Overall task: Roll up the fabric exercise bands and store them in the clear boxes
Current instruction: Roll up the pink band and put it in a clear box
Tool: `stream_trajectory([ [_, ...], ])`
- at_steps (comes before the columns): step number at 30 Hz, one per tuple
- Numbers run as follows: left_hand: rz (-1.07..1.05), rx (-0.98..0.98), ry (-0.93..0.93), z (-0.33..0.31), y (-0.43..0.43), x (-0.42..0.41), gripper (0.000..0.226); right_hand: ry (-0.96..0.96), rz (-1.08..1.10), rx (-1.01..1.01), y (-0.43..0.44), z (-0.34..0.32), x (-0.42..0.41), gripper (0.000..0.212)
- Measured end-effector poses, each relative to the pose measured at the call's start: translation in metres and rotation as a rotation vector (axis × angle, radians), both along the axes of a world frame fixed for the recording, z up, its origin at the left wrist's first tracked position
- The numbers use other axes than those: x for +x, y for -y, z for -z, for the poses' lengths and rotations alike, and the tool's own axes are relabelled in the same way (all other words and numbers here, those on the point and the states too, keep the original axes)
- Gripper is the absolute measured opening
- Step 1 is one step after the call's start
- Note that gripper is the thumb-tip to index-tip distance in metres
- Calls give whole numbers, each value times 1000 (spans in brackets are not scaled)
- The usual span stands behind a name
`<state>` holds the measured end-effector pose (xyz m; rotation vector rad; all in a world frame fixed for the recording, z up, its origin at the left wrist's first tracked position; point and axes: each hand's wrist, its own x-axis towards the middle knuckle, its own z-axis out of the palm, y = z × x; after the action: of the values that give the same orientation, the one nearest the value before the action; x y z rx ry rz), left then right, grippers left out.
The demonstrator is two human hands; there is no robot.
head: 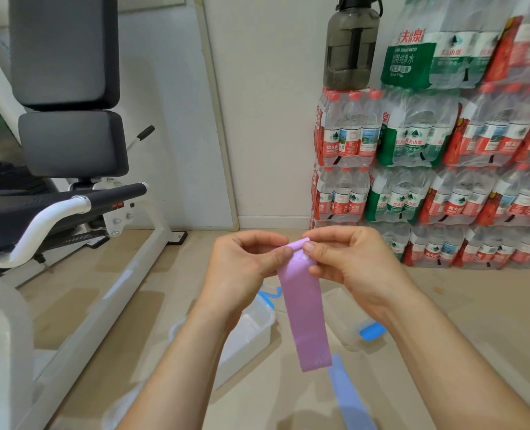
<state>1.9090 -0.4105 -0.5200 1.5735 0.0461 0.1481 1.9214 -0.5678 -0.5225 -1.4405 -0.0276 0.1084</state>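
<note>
Bench (68, 119): at the floor's left edge.
Left box (251, 330): on the floor beneath the left wrist.
Left hand (245, 262): pinches the rolled top end of the pink band (304, 305).
Pink band: held in the air, one small turn made, the rest hanging.
Right hand (347, 259): pinches the same top end.
Blue band (349, 395): flat on the floor, unrolled.
Right box (341, 311): on the floor beneath the right wrist.
Risk: a slipped pinch would likely let the start unwind or wind crooked.
</note>
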Motion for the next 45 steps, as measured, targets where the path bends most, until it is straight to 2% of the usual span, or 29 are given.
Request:
stream_trajectory([
  [4, -36, 188, 58, 1, -1, 0, 12, 49, 0, -30, -2, 1, -1, 13],
  [9, -22, 399, 132, 2, 1, -2, 16, 86, 167, -182, -8, 5, 1, 7],
  [15, -24, 401, 115, 1, 1, -2, 18, 143, 175, -253, -9, 4, -1, 17],
  [20, -21, 364, 124, 1, 1, -3, 13, 167, 120, -245, -9, 1, -4, 38],
  [23, -30, 342, 132, -1, 2, -4, 16, 144, 106, -212, -9, 1, -4, 26],
  [26, -65, 388, 159, -1, 4, -4, 25, 75, 110, -84, -9, 2, -2, 12],
  [30, -64, 545, 211, 0, 1, -4, 15, 42, 73, -67, -8, 6, 0, 16],
  [35, -54, 676, 293, 1, -3, -4, 12, 70, 31, -109, -5, 6, 1, 9],
  [37, -32, 620, 248, 1, -4, -4, 10, 96, 10, -122, -3, 5, 0, 8],
  [40, 48, 405, 138, -1, -5, -3, 11, 125, 10, -134, -1, 3, -1, 10],
  [42, 39, 298, 116, -2, -5, -3, 13, 135, 9, -155, 0, 3, -1, 10],
  [45, -2, 243, 130, -1, -5, -2, 18, 118, -22, -153, -1, 2, -1, 9],
])
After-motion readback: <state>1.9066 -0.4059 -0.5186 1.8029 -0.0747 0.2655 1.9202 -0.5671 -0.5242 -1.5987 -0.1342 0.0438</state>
